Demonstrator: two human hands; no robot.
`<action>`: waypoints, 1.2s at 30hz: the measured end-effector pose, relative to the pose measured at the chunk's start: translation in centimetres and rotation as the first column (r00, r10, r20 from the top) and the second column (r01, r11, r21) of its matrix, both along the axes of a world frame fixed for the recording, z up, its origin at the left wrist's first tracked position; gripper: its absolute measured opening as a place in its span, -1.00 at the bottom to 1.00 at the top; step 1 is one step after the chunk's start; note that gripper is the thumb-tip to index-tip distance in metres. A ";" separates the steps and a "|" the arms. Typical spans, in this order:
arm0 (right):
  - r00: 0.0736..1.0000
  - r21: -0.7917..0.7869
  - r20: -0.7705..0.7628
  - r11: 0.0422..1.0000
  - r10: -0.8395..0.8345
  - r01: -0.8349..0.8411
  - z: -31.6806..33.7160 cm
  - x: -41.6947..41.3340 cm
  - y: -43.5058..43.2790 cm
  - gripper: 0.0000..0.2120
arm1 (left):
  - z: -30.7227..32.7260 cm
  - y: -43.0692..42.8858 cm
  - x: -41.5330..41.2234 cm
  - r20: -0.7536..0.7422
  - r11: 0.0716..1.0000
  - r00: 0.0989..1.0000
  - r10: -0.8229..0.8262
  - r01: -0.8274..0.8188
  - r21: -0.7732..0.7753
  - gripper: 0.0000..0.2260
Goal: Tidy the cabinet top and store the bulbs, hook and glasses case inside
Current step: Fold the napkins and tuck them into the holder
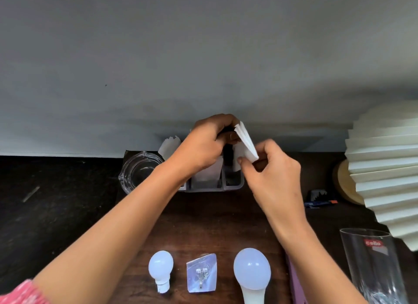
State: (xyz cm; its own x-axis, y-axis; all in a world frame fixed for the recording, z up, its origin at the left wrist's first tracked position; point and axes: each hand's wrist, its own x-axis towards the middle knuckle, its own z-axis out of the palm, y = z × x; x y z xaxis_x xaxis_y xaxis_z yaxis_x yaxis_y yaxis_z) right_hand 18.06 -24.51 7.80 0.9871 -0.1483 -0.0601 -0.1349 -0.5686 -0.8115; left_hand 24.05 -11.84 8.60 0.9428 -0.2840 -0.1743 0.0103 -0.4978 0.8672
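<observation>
Currently on the cabinet top: bulbs, hook, papers in hand

Item 1, small bulb (160, 268): white, lying on the dark wooden cabinet top (226, 224) at the near edge, cap toward the viewer.

Item 2, hook (201, 274): metal, on a clear adhesive square, lying flat just right of the small bulb, apart from it.

Item 3, large bulb (251, 272): white, lying right of the hook, neck toward the viewer. All three form a row, untouched by either hand.

Item 4, purple edge (295, 283): a narrow strip right of the large bulb, mostly hidden by the right forearm; what it belongs to cannot be told.

Item 5, folded white papers (246, 143): held fanned above a grey compartmented organiser (235, 186) against the wall. Left hand (203, 145) is closed on their upper end; right hand (273, 168) pinches the lower end between thumb and fingers. More white paper stands in the organiser's compartments.

Item 6, surroundings: empty glass jar (140, 170) left of the organiser; pleated paper lamp (384, 168) on a wooden base at right; tall clear tumbler (373, 263) with a red label at near right.
</observation>
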 end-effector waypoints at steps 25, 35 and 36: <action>0.999 -0.030 -0.035 0.999 -0.016 0.015 -2.2 -1.0 1.0 -0.86 | -1.0 0.3 -1.8 0.222 0.988 0.974 -0.053 0.018 0.155 -0.75; 0.997 -0.079 -0.076 0.997 -0.004 -0.002 -1.9 -2.3 0.9 -0.88 | -1.0 0.3 -3.4 0.288 0.971 0.957 -0.019 -0.051 0.234 -0.83; 0.996 -0.075 -0.084 0.997 -0.001 -0.006 -1.8 -2.5 0.8 -0.87 | -1.0 0.3 -3.7 0.306 0.967 0.952 0.000 -0.077 0.241 -0.84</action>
